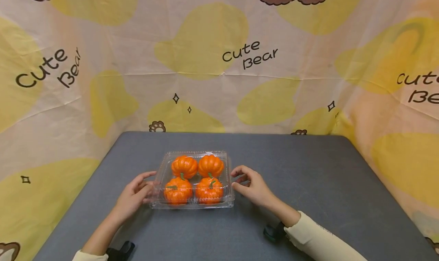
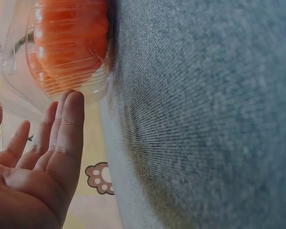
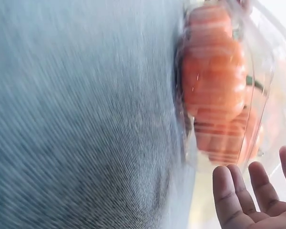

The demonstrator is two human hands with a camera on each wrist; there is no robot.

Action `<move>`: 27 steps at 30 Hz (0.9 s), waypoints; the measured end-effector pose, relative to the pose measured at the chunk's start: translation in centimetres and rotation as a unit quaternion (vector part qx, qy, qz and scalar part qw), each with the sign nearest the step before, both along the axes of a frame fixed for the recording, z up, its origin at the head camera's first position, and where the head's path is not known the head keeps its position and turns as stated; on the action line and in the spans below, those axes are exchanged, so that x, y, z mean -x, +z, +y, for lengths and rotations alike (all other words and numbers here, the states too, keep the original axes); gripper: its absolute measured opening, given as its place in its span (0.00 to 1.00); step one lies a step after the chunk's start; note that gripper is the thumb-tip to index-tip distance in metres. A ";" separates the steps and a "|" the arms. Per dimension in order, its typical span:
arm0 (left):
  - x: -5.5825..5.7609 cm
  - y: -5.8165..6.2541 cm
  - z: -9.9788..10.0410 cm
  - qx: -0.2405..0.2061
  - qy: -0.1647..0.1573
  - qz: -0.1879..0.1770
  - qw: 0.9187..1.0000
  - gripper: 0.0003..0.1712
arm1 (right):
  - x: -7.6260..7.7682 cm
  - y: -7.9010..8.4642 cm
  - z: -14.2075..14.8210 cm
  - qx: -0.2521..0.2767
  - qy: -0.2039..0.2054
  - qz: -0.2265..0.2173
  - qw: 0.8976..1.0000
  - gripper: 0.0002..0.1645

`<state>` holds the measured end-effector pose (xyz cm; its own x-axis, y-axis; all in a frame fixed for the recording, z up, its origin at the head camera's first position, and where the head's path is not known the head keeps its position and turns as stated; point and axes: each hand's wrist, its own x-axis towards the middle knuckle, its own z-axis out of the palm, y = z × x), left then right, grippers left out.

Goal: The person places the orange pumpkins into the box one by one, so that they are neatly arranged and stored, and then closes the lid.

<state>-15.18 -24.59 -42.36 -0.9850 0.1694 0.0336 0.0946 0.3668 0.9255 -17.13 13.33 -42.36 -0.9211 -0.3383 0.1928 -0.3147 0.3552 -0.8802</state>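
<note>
A clear plastic clamshell box [image 1: 159, 204] lies on the grey table with its lid down. Inside it are several small orange pumpkins [image 1: 184, 166] with green stems, set in two rows. At the box's left side is my left hand [image 1: 135, 194], its fingers fairly straight; in the left wrist view the fingertips [image 2: 75, 101] reach the box wall. On the other side, my right hand [image 1: 252, 185] has its fingers loosely bent beside the wall. The right wrist view shows those fingertips [image 3: 223, 175] close to the plastic; whether they touch it I cannot tell.
The grey table [image 1: 308, 169] stretches around the box on all sides. A cloth backdrop [image 1: 202, 44] with yellow patches and bear lettering hangs behind the table and along both sides. Dark wrist devices [image 1: 273, 232] sit at both wrists.
</note>
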 end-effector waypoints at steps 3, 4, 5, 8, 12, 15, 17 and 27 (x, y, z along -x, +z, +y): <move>-0.4 0.1 -0.1 0.005 0.000 -0.004 1.000 0.25 | -0.7 0.0 0.1 0.012 0.014 -0.018 1.000 0.12; -0.6 0.1 -0.1 0.006 0.001 -0.005 1.000 0.25 | -0.9 0.0 0.2 0.014 0.019 -0.023 0.999 0.12; -0.7 0.1 -0.1 0.009 0.000 -0.005 1.000 0.25 | -1.1 0.0 0.2 0.013 0.020 -0.029 0.999 0.11; -1.1 0.2 -0.1 0.007 -0.003 -0.003 1.000 0.25 | -1.7 0.0 0.2 0.012 0.027 -0.043 0.999 0.11; -1.5 0.3 -0.1 -0.002 -0.006 -0.011 1.000 0.26 | -2.4 0.0 0.2 0.008 0.030 -0.059 0.998 0.13; -1.8 0.3 -0.1 -0.004 -0.009 -0.012 1.000 0.26 | -2.7 -0.3 0.1 0.019 0.038 -0.066 0.997 0.14; -1.9 0.2 -0.1 -0.003 -0.013 -0.008 1.000 0.26 | -2.8 -0.5 0.1 0.028 0.043 -0.070 0.996 0.15; -1.9 -0.2 0.1 0.002 -0.022 -0.003 1.000 0.25 | -3.3 -1.1 -0.7 0.050 0.043 -0.103 0.992 0.17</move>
<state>-13.32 -24.53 -42.58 -0.9767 0.2127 0.0271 0.1052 0.3653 0.9249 -13.83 12.59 -43.46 -0.9129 -0.4064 0.0392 -0.1493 0.2430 -0.9585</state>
